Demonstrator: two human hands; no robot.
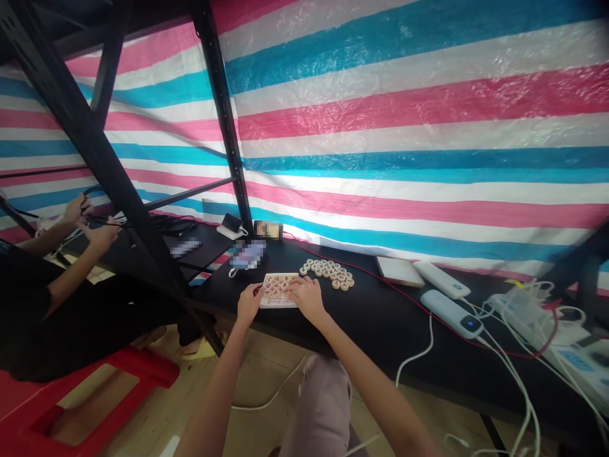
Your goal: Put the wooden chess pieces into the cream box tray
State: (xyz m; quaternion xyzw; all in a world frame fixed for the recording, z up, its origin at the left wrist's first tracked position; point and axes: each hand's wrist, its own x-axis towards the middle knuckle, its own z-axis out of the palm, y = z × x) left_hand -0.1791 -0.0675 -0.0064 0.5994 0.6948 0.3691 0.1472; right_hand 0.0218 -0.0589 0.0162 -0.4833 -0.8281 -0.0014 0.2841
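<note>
A shallow white box (264, 304) lies on the black table in front of me, with rows of round wooden xiangqi pieces (273, 289) in it and red printed lines showing at its near side. At its left edge, my left hand (249, 303) has its fingers and thumb closed on the rim. My right hand (308, 295) reaches over the right side, its bent fingertips together on a xiangqi piece, which they partly cover. Just beyond the box, to the right, several loose xiangqi pieces (328, 271) lie in a cluster.
Behind the pieces runs a red cable. To the right are a shallow tray (399, 271), white power banks (442, 279) and tangled cables. A phone (268, 230) leans at the back by a black shelf post (228, 127). Another person's hands (98, 231) handle black cable at left.
</note>
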